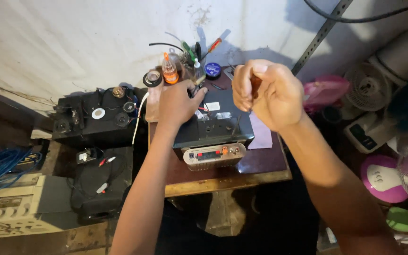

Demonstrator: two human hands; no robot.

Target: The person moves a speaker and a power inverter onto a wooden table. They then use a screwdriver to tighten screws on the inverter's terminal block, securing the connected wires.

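Note:
My left hand (178,101) reaches over the rear of a black amplifier box (216,125) with a silver front panel (213,156). Its fingertips are pinched on a small dark object (198,89) at the box's back edge. What that object is stays unclear. My right hand (265,92) is raised above the box's right side, curled into a fist. A thin dark brown piece (255,86) shows between its fingers. The box sits on a small wooden table (227,183).
Behind the box stand an orange-capped bottle (169,71), a tape roll (152,79), a blue round tin (212,70) and screwdrivers (190,49). A black device (95,120) and blue cable (1,163) lie left. Small fans (369,87) crowd the right.

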